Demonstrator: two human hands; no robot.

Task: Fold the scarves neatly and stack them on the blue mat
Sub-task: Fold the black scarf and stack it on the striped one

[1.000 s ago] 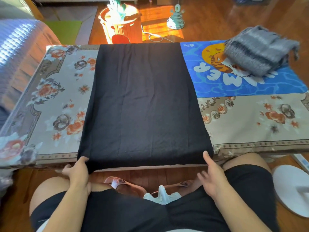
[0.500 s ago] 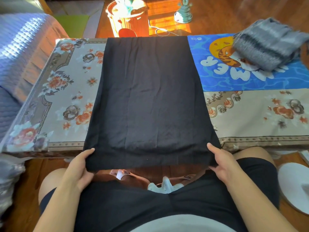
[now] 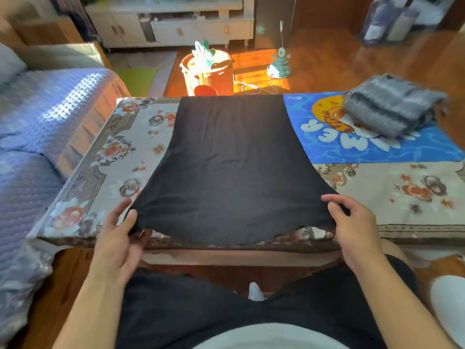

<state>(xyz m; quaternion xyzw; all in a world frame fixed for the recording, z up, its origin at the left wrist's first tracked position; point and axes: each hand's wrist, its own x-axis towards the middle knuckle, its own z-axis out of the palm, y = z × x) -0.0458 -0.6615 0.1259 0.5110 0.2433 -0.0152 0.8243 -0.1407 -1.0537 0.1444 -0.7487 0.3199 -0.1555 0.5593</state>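
A black scarf (image 3: 234,162) lies spread down the middle of the floral table cover (image 3: 120,157), its far edge at the table's back. My left hand (image 3: 123,238) pinches its near left corner and my right hand (image 3: 352,222) pinches its near right corner. Both corners are lifted off the table, so the near edge sags between them. The blue mat (image 3: 372,152) lies at the table's back right. A folded grey striped scarf (image 3: 387,107) rests on it.
A sofa with a blue quilted cover (image 3: 37,137) stands to the left of the table. Beyond the table are an orange bucket-like stand (image 3: 208,71) and a small green figure (image 3: 280,64) on the wooden floor. A white round object (image 3: 450,306) lies at right.
Both hands have lifted the scarf's near edge from below the table's front edge to above the table. The view has tilted up, showing more of the room.
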